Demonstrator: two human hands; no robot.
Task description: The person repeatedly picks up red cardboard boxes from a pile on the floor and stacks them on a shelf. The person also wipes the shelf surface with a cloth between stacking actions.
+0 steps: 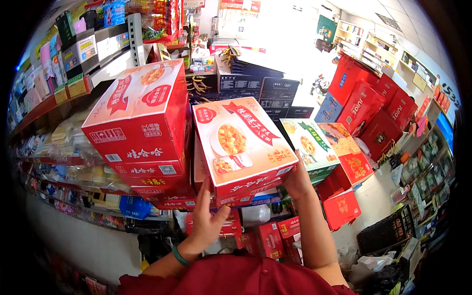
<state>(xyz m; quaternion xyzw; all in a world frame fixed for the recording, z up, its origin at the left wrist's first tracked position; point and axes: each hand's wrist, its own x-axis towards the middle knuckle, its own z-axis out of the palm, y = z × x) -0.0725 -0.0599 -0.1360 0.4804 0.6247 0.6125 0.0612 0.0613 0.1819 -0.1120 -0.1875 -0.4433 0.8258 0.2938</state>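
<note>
A red and peach carton [250, 169] with a pictured bowl of porridge on its lid lies tilted in front of me, between my two hands. My left hand [210, 221] presses against its near left corner, thumb apart from the fingers. At the near right corner, my right hand [297, 181] grips the carton, its fingertips partly hidden along the side. Close on the left rises a stack of similar red cartons [140, 120]. To the right of the held carton sits a green and white carton [309, 147].
Red gift boxes [359, 93] stand at the back right, dark blue boxes [241, 81] behind the cartons. Packed shelves [64, 93] line the left side. More red boxes [270, 240] are low in front of me. A black crate [386, 231] lies at lower right.
</note>
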